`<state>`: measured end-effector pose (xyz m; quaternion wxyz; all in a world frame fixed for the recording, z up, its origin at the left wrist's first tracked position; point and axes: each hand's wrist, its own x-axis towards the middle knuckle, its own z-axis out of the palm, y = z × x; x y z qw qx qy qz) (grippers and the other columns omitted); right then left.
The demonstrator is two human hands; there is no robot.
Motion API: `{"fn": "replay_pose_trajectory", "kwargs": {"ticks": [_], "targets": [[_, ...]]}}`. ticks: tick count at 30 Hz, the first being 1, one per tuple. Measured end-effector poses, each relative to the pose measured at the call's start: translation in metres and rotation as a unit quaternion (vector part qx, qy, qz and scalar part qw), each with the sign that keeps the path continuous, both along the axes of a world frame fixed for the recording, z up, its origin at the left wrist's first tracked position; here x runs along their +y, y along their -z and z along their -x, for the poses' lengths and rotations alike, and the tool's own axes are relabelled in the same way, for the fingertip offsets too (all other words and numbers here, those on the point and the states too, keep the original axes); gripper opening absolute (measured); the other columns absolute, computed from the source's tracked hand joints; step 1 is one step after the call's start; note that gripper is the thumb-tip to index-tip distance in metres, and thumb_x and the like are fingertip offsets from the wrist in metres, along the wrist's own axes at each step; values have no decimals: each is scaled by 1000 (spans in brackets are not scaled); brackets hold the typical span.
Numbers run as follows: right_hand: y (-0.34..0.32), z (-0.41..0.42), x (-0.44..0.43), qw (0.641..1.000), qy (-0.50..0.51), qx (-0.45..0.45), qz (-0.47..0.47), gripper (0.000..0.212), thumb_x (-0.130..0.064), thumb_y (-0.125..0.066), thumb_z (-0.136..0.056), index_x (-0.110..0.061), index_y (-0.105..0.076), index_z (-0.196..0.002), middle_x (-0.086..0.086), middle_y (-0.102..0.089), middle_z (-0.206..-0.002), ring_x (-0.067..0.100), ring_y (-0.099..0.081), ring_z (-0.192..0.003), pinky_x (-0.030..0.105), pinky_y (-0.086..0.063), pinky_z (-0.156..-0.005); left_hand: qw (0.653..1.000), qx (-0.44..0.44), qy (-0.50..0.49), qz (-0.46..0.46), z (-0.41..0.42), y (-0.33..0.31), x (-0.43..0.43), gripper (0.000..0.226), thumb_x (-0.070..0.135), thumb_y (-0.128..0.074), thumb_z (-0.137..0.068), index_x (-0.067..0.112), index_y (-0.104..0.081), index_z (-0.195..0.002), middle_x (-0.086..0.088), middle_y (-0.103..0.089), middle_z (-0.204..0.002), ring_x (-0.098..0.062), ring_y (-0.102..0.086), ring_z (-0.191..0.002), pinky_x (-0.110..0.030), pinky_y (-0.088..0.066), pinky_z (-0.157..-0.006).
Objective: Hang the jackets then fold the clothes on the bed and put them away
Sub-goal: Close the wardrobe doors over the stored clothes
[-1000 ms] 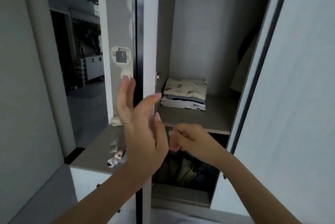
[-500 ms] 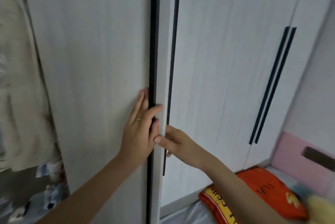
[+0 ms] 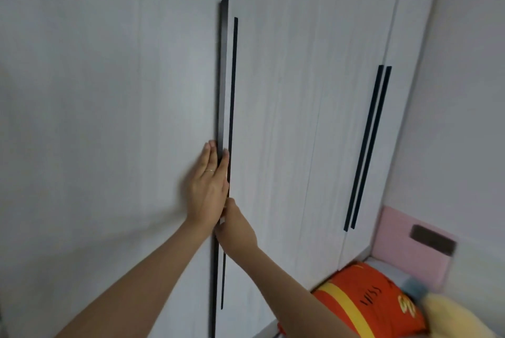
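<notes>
The white wardrobe's two left doors (image 3: 114, 119) stand nearly flush, their long black handles (image 3: 223, 77) side by side. My left hand (image 3: 209, 187) lies flat with straight fingers against the left door, fingertips at its black handle. Just below it my right hand (image 3: 235, 228) rests at the door seam, fingers curled at the edge of the right door (image 3: 273, 119); what they hold is hidden. No jackets or folded clothes are in view.
A second pair of wardrobe doors with black handles (image 3: 366, 146) stands to the right. At the lower right lie an orange and yellow pillow (image 3: 363, 302), a pale yellow plush item (image 3: 459, 318) and a pink padded headboard (image 3: 410, 242).
The wardrobe that stood open with folded clothes on its shelf has been swung shut. Both hands moved onto the doors, and the gap between them has narrowed to almost nothing.
</notes>
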<state>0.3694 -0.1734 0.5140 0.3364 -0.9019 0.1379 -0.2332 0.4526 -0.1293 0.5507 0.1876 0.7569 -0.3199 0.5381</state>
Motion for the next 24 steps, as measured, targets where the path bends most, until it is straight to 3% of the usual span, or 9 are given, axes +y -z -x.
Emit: {"fn": "replay_pose_trajectory", "kwargs": {"ticks": [4,8,12,16,20,22,24], "targets": [[-8,-35,-3,996,76,17,35,11,-22,-36,-97,-18,-43,-90,-7,-50,-74,17,-50,-69,29,-36,-57,998,16,-52,-44,-27,2,-7,69,17,-73,-74,6,-47,-138,-21,-41,-145,-27,-35,-138,-31,-17,-116],[-14,-64,-10,990,98,56,86,11,-19,-41,-96,-14,-51,-98,1,-61,-84,17,-50,-69,28,-40,-60,998,-9,-59,-26,-52,3,-13,66,10,-74,-75,6,-48,-137,-18,-42,-145,-25,-35,-139,-29,-11,-117],[-17,-80,-15,988,98,66,98,13,-18,-42,-96,-14,-54,-100,1,-60,-85,17,-50,-72,28,-39,-62,999,-12,-41,-12,-74,8,-20,66,3,-73,-77,4,-47,-137,-15,-25,-152,-24,-7,-147,-27,-5,-119],[-17,-85,-15,988,88,74,105,8,-14,-42,-94,-18,-50,-93,-8,-42,-67,16,-49,-70,27,-38,-60,999,-31,-19,3,-86,13,-22,61,0,-74,-76,5,-53,-133,-14,-26,-150,-22,-26,-140,-28,-26,-115],[-26,-84,-18,983,83,122,105,13,-9,-46,-91,-19,-42,-84,-7,-45,-67,17,-51,-70,27,-37,-57,999,-41,-7,7,-91,18,-24,57,-6,-71,-75,5,-56,-130,-14,-27,-151,-21,-26,-141,-29,-26,-116],[-30,-85,-16,979,97,145,105,23,-9,-44,-92,-19,-40,-72,-4,-51,-70,17,-51,-68,26,-38,-58,999,-31,-27,-18,-89,16,-22,58,-1,-75,-73,5,-58,-128,-18,-30,-150,-26,-33,-139,-30,-35,-111],[-20,-79,-14,964,103,195,148,27,-8,-44,-92,-17,-39,-67,-3,-46,-67,17,-50,-65,23,-33,-52,999,39,-20,-27,-74,9,-16,55,0,-78,-66,3,-64,-120,-24,-37,-144,-32,-39,-135,-35,-44,-104]]}}
